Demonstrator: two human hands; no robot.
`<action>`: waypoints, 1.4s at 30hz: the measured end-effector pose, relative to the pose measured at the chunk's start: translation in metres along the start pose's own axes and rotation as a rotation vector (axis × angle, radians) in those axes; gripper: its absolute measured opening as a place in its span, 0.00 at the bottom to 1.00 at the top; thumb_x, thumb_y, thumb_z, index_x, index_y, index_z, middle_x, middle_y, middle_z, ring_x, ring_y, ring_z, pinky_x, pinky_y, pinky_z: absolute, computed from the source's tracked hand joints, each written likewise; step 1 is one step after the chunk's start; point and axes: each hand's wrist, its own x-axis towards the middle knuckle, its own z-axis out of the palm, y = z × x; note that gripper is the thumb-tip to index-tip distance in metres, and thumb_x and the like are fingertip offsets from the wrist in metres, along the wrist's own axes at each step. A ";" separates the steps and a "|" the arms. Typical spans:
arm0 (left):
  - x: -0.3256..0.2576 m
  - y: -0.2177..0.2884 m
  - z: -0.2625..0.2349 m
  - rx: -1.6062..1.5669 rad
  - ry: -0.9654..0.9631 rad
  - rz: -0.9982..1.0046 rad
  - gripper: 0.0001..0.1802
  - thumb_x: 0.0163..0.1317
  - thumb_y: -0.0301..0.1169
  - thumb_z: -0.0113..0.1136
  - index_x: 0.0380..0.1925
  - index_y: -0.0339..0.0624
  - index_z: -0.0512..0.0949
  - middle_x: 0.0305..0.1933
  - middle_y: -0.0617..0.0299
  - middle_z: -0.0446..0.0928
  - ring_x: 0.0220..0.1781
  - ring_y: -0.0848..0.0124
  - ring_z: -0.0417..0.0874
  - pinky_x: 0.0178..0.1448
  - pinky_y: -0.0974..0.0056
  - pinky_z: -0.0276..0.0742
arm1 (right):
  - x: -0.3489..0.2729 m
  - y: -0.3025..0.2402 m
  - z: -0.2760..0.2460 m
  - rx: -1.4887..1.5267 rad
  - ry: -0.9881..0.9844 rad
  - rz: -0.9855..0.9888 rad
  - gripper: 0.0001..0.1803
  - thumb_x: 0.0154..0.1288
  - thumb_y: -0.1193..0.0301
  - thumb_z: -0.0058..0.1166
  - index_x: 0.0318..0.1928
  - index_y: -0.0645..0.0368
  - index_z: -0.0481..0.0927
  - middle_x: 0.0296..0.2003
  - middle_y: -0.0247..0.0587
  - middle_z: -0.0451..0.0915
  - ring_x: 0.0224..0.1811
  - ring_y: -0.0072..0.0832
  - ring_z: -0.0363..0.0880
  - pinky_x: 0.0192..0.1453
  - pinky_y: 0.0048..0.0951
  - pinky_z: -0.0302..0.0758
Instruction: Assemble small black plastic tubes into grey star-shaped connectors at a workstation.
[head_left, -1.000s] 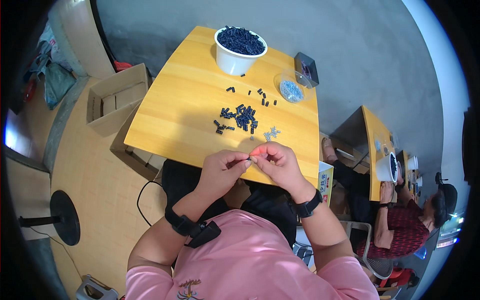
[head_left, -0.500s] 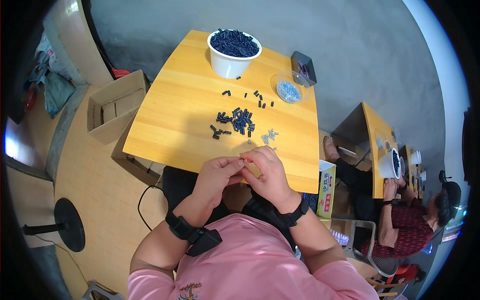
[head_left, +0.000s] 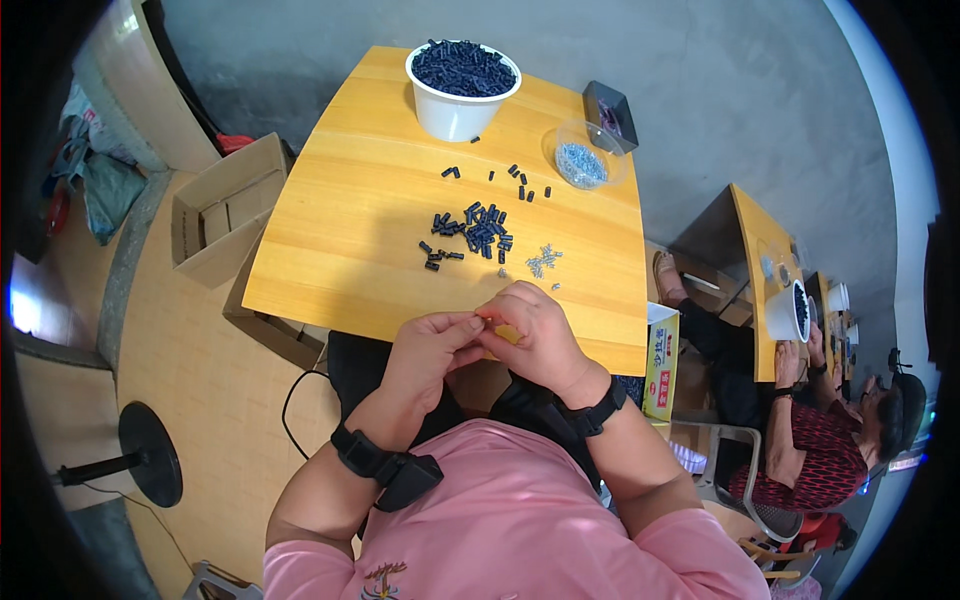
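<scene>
Counter (head_left: pixel 320 165): yellow wood, middle of the frame, its near edge running behind the wrists.
Co-worker (head_left: pixel 815 455): seated, dark red patterned top, lower right of the frame.
Cardboard box (head_left: pixel 205 240): open-topped, on the floor, left of the counter.
White tub (head_left: pixel 452 120): upright, at the counter's far end, top centre, heaped with black tubes.
Left hand (head_left: pixel 422 352) and right hand (head_left: pixel 540 345): just below the centre of the frame, over the counter's near edge; thumb and forefinger of each pinched together, the two sets of fingers meeting, clamped on one small dark piece.
Black tray (head_left: pixel 625 135): rectangular, upper right corner of the counter.
Clear dish (head_left: pixel 561 150): round, just below the tray, holding pale bluish bits.
Pile of black tubes (head_left: pixel 485 232): centre of the frame, tubes lying with long axes in mixed directions.
Silvery bits (head_left: pixel 543 262): small cluster, lower right of the pile.
Loose black tube (head_left: pixel 548 192): right of the pile, long axis running up and down the frame.
Small dark piece (head_left: pixel 484 321): between the fingertips, nearly covered; long axis and pointing direction cannot be told.
</scene>
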 end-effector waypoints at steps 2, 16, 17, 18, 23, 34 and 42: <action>0.001 0.000 -0.002 0.002 -0.006 -0.001 0.10 0.62 0.30 0.58 0.37 0.35 0.80 0.36 0.60 0.80 0.36 0.74 0.81 0.43 0.72 0.79 | 0.000 0.002 0.001 0.008 -0.013 -0.008 0.13 0.44 0.78 0.64 0.33 0.59 0.76 0.26 0.41 0.75 0.31 0.36 0.75 0.35 0.31 0.72; 0.015 0.013 -0.009 0.005 0.051 0.051 0.10 0.63 0.31 0.55 0.39 0.36 0.78 0.37 0.60 0.81 0.36 0.74 0.81 0.43 0.72 0.77 | 0.046 0.057 -0.032 0.018 -0.058 0.410 0.09 0.55 0.76 0.59 0.38 0.65 0.80 0.24 0.35 0.77 0.23 0.17 0.72 0.29 0.21 0.70; 0.017 0.014 -0.010 0.003 0.054 0.052 0.10 0.63 0.31 0.55 0.39 0.36 0.78 0.37 0.60 0.81 0.36 0.74 0.81 0.43 0.72 0.77 | 0.058 0.066 -0.034 0.018 -0.061 0.410 0.09 0.55 0.76 0.59 0.38 0.65 0.80 0.24 0.35 0.77 0.23 0.17 0.72 0.29 0.21 0.70; 0.019 0.015 -0.011 0.024 0.048 0.060 0.10 0.63 0.31 0.56 0.39 0.36 0.78 0.37 0.60 0.81 0.37 0.74 0.81 0.43 0.72 0.77 | 0.070 0.075 -0.035 -0.012 -0.048 0.461 0.09 0.55 0.75 0.58 0.37 0.65 0.81 0.23 0.37 0.78 0.23 0.18 0.73 0.29 0.22 0.71; 0.024 0.021 -0.014 0.099 0.012 0.080 0.10 0.62 0.31 0.57 0.40 0.36 0.77 0.37 0.60 0.81 0.37 0.74 0.81 0.43 0.72 0.77 | 0.112 0.111 -0.023 -0.168 -0.037 0.543 0.10 0.55 0.71 0.58 0.35 0.67 0.81 0.23 0.47 0.81 0.24 0.28 0.78 0.32 0.26 0.74; 0.034 0.016 -0.034 -0.068 -0.055 -0.005 0.09 0.62 0.26 0.56 0.41 0.34 0.76 0.39 0.56 0.80 0.39 0.68 0.82 0.45 0.67 0.79 | 0.155 0.132 0.007 -0.427 -0.122 0.651 0.11 0.52 0.67 0.56 0.33 0.61 0.83 0.31 0.54 0.80 0.35 0.46 0.79 0.44 0.36 0.76; 0.034 0.011 -0.037 -0.072 -0.088 0.031 0.09 0.63 0.26 0.55 0.41 0.35 0.76 0.40 0.56 0.80 0.39 0.68 0.82 0.45 0.67 0.79 | 0.154 0.128 0.013 -0.449 -0.104 0.677 0.08 0.50 0.70 0.54 0.29 0.61 0.81 0.29 0.52 0.80 0.34 0.46 0.79 0.41 0.38 0.76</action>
